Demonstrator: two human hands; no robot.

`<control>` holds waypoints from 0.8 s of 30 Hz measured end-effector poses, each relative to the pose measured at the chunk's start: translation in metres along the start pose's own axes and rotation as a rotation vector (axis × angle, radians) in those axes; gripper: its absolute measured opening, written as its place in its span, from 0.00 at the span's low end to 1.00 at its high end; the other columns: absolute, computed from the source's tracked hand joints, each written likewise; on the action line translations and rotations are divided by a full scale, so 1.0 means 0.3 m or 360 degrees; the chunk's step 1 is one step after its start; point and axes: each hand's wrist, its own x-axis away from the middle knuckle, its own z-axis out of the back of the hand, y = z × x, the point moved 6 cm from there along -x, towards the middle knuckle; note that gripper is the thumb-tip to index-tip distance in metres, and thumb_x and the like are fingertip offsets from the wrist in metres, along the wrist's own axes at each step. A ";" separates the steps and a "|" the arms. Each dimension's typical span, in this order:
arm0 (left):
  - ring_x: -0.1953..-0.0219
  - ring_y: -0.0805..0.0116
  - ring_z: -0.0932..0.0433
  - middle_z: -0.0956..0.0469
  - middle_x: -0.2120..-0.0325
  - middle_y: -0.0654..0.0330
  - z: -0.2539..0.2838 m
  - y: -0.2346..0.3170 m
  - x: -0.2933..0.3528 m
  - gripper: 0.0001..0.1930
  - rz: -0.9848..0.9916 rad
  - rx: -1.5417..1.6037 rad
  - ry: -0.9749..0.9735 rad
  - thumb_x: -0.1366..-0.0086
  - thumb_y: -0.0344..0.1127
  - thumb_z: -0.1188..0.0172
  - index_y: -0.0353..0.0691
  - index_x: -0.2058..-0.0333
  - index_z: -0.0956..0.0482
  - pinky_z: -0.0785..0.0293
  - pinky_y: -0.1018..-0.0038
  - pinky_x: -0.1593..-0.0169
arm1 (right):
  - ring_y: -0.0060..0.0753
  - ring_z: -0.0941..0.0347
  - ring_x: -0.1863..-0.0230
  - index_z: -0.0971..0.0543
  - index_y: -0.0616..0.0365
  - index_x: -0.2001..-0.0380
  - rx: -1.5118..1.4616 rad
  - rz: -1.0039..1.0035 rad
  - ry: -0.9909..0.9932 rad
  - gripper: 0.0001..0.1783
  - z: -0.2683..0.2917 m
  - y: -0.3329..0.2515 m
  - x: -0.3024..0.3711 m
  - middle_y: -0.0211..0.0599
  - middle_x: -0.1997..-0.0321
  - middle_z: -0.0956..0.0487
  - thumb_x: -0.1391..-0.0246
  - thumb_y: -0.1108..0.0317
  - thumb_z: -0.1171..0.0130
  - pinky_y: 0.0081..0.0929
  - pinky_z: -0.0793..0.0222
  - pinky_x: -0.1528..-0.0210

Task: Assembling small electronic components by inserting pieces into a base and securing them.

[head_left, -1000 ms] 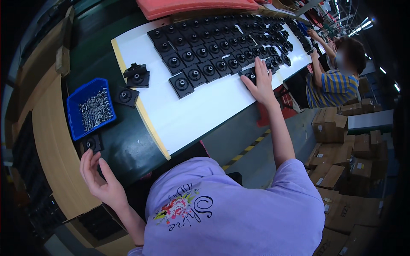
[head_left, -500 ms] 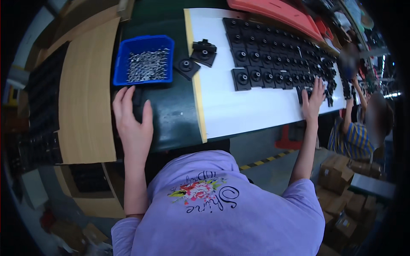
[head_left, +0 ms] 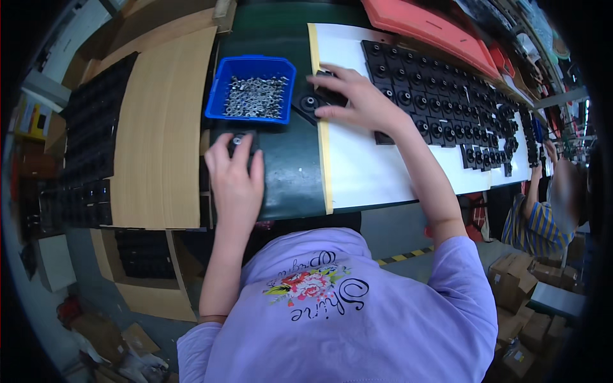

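Observation:
My left hand is at the near side of a blue bin, its fingers curled over a black square part with a round metal centre; the fingers cover some of it. The blue bin holds many small shiny metal pieces. My right hand, fingers spread, reaches across to two loose black parts at the bin's right. One black part shows beside the thumb; another is mostly hidden under the fingers. Nothing appears gripped in that hand.
Rows of similar black parts stand on a white sheet edged with yellow tape. A red tray lies behind them. Cardboard and stacked black pieces are at left. Another person in a striped shirt works at far right.
My right hand has swung left from the rows to the loose parts beside the bin. My left hand has closed over the black part by the bin. The whole view has shifted slightly.

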 end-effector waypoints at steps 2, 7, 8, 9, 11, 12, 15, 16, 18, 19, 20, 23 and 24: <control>0.54 0.52 0.31 0.30 0.56 0.49 0.000 0.033 0.016 0.16 -0.0054 0.0020 -0.0021 0.44 0.29 0.37 0.35 0.56 0.22 0.32 0.63 0.50 | 0.56 0.38 0.40 0.25 0.48 0.47 0.0187 -0.0002 -0.0007 0.28 -0.023 -0.038 0.022 0.51 0.39 0.34 0.51 0.50 0.38 0.43 0.39 0.39; 0.61 0.55 0.31 0.31 0.59 0.52 -0.017 0.067 0.025 0.21 -0.0127 0.0055 -0.0104 0.50 0.31 0.33 0.35 0.55 0.23 0.31 0.65 0.55 | 0.54 0.35 0.46 0.24 0.52 0.48 0.0105 -0.0143 0.0023 0.28 -0.026 -0.130 0.085 0.49 0.40 0.34 0.54 0.57 0.35 0.40 0.35 0.43; 0.61 0.56 0.32 0.31 0.59 0.53 -0.017 0.070 0.019 0.22 -0.0147 0.0044 -0.0123 0.51 0.31 0.32 0.36 0.54 0.23 0.31 0.65 0.55 | 0.54 0.35 0.46 0.24 0.52 0.48 0.0100 -0.0140 0.0022 0.28 -0.018 -0.145 0.095 0.49 0.40 0.34 0.54 0.57 0.35 0.40 0.35 0.43; 0.61 0.56 0.32 0.31 0.59 0.53 -0.013 0.063 0.020 0.22 -0.0144 0.0039 -0.0123 0.51 0.31 0.32 0.36 0.54 0.23 0.31 0.65 0.55 | 0.54 0.35 0.46 0.25 0.53 0.48 0.0077 -0.0154 -0.0027 0.28 -0.016 -0.153 0.107 0.50 0.40 0.34 0.54 0.57 0.35 0.40 0.35 0.43; 0.60 0.56 0.32 0.31 0.59 0.53 -0.015 0.048 0.020 0.25 -0.0089 0.0077 -0.0163 0.51 0.33 0.31 0.36 0.53 0.24 0.32 0.64 0.54 | 0.54 0.35 0.46 0.26 0.56 0.48 0.0053 -0.0177 -0.0119 0.30 -0.007 -0.174 0.127 0.52 0.42 0.33 0.55 0.59 0.33 0.39 0.33 0.45; 0.60 0.56 0.32 0.31 0.59 0.53 -0.015 0.044 0.018 0.25 -0.0089 0.0079 -0.0160 0.51 0.33 0.31 0.36 0.53 0.24 0.32 0.64 0.54 | 0.54 0.35 0.46 0.26 0.56 0.48 0.0056 -0.0175 -0.0119 0.30 -0.006 -0.176 0.131 0.52 0.42 0.33 0.55 0.59 0.33 0.39 0.33 0.45; 0.58 0.55 0.32 0.31 0.59 0.53 -0.009 0.043 0.013 0.25 -0.0179 -0.0010 -0.0091 0.51 0.35 0.31 0.36 0.53 0.25 0.32 0.63 0.54 | 0.52 0.34 0.47 0.26 0.57 0.47 -0.0191 -0.0365 -0.0100 0.30 0.000 -0.153 0.142 0.53 0.43 0.32 0.55 0.60 0.34 0.39 0.33 0.46; 0.57 0.55 0.31 0.31 0.59 0.53 -0.013 0.040 0.013 0.25 -0.0177 -0.0030 -0.0087 0.51 0.36 0.31 0.35 0.54 0.24 0.32 0.62 0.53 | 0.51 0.34 0.47 0.26 0.57 0.47 -0.0175 -0.0412 -0.0060 0.30 0.015 -0.144 0.148 0.54 0.44 0.32 0.54 0.60 0.34 0.39 0.33 0.46; 0.57 0.55 0.31 0.30 0.60 0.52 -0.013 0.038 0.014 0.24 -0.0178 -0.0054 -0.0082 0.50 0.38 0.31 0.34 0.55 0.24 0.33 0.62 0.53 | 0.51 0.34 0.47 0.26 0.57 0.47 -0.0161 -0.0459 -0.0016 0.29 0.038 -0.140 0.157 0.55 0.45 0.32 0.54 0.60 0.34 0.39 0.33 0.46; 0.57 0.54 0.30 0.30 0.61 0.52 -0.013 0.023 0.015 0.24 -0.0042 -0.0112 -0.0113 0.50 0.39 0.31 0.33 0.55 0.24 0.32 0.62 0.52 | 0.51 0.34 0.47 0.26 0.57 0.47 0.0059 -0.0435 -0.0027 0.29 0.053 -0.148 0.159 0.55 0.45 0.31 0.54 0.60 0.35 0.39 0.33 0.46; 0.57 0.54 0.29 0.30 0.62 0.51 -0.014 0.012 0.016 0.24 0.0086 -0.0162 -0.0150 0.49 0.40 0.31 0.33 0.56 0.24 0.32 0.62 0.52 | 0.52 0.33 0.47 0.26 0.57 0.47 0.0282 -0.0422 -0.0036 0.29 0.067 -0.157 0.166 0.56 0.45 0.31 0.54 0.59 0.35 0.39 0.33 0.46; 0.60 0.54 0.27 0.30 0.64 0.50 -0.002 0.020 0.006 0.25 0.0134 -0.0068 -0.0116 0.49 0.42 0.31 0.32 0.56 0.23 0.31 0.62 0.54 | 0.54 0.35 0.46 0.28 0.56 0.45 0.0276 -0.0341 -0.0128 0.32 0.042 -0.174 0.184 0.54 0.44 0.33 0.54 0.58 0.35 0.40 0.36 0.44; 0.61 0.54 0.27 0.30 0.65 0.50 -0.005 0.021 0.003 0.25 0.0162 0.0058 -0.0117 0.49 0.42 0.31 0.32 0.56 0.23 0.31 0.62 0.56 | 0.54 0.36 0.45 0.29 0.55 0.44 0.0199 -0.0314 -0.0191 0.33 0.025 -0.181 0.191 0.53 0.43 0.34 0.54 0.58 0.34 0.41 0.37 0.43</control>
